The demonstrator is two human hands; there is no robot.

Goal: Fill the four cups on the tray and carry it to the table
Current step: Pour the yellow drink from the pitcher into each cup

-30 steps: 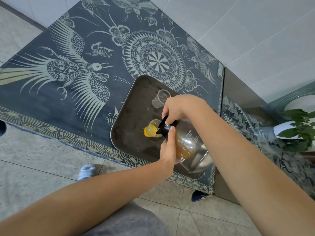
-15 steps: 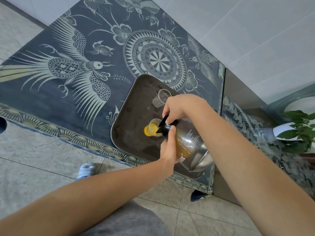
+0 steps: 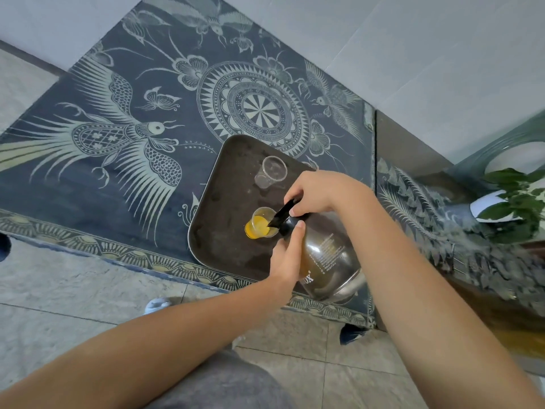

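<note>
Item: cup (image 3: pixel 259 227), clear, partly filled with orange drink, standing near the middle of the dark tray (image 3: pixel 218 199), which lies on a blue patterned cloth (image 3: pixel 132 178) at the near edge of a low surface. Step in hand, as judged: pouring into this cup, the first of four. Glass jug (image 3: pixel 324 255) is tipped, its black spout (image 3: pixel 280 215) over the cup's rim. Right hand (image 3: pixel 317 193) is curled round the jug's top by the spout; left hand (image 3: pixel 287 258) wraps the neck and shoulder, fingers bent against the glass. One empty cup (image 3: pixel 272 172) stands farther back on the tray; the remaining cups are not visible. The next move probably calls for righting the jug before the rim is reached, then shifting the spout to the empty cup without dripping. Writing: white print on the jug, small lines unreadable; only the letters "UX" can be made out. Beyond: potted plant (image 3: pixel 513 199), right.
</note>
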